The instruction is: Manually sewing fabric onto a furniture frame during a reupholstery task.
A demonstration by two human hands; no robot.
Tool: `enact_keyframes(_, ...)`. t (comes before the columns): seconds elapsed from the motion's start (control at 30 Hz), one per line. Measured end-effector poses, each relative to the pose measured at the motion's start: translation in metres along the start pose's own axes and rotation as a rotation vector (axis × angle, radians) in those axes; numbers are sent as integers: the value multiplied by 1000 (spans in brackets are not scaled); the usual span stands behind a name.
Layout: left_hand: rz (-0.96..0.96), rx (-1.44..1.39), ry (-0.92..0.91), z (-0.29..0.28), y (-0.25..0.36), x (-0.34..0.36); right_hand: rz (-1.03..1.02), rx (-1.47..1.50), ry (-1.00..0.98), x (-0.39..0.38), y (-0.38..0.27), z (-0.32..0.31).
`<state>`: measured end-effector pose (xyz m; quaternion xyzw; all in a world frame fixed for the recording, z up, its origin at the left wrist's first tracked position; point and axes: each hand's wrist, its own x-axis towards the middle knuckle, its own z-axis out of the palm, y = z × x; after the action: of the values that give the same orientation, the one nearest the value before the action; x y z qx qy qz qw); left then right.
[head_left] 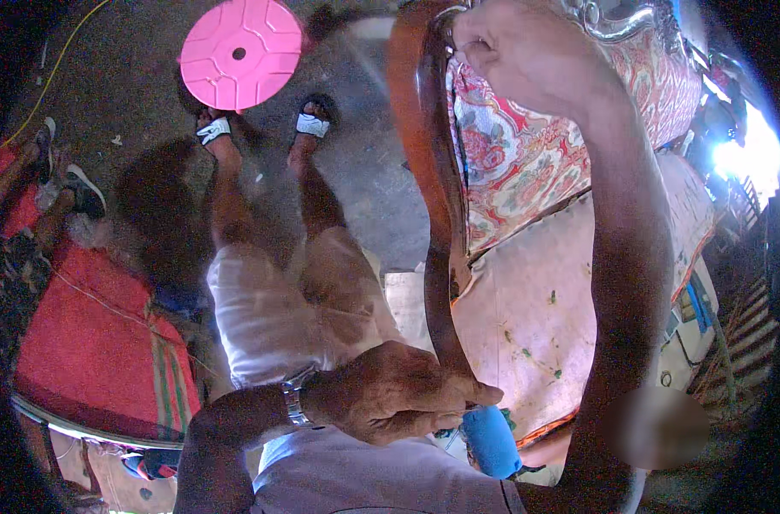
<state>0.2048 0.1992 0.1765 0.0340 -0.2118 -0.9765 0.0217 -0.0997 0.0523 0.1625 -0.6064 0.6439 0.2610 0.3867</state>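
Observation:
A curved brown wooden frame (426, 128) runs down the middle, edging a seat piece covered in red and cream floral fabric (514, 163). My right hand (506, 51) is at the top with its fingers curled against the frame's inner edge, where the fabric meets the wood. What those fingers pinch is too small to make out. My left hand (398, 394), with a metal watch at the wrist, is closed near the frame's lower end. Its grip is hidden by the fingers. Just under its fingertips is a blue cylinder (491, 441); I cannot tell whether they touch.
A round pink plastic stool top (242, 54) is ahead on the left, beside my sandalled feet. Red fabric (99, 343) covers something at the left, near another person's shoe (85, 192). Pale stained padding (527, 317) lies under the floral piece. Silver carved trim (621, 17) shows at the top.

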Motion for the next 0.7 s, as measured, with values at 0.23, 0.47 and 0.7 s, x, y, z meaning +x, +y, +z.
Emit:
enact_keyframes(0.23,-292,-417,-6,-13,6,-43,-182,-220,119,18,20,26)
enact_keyframes(0.47,398,392,162,-54,62,-81,-2,-44,-85,3,3,21)
enact_keyframes(0.7,108,1268,1409,-46,145,-142,-91,-357,256,-24,14,39)
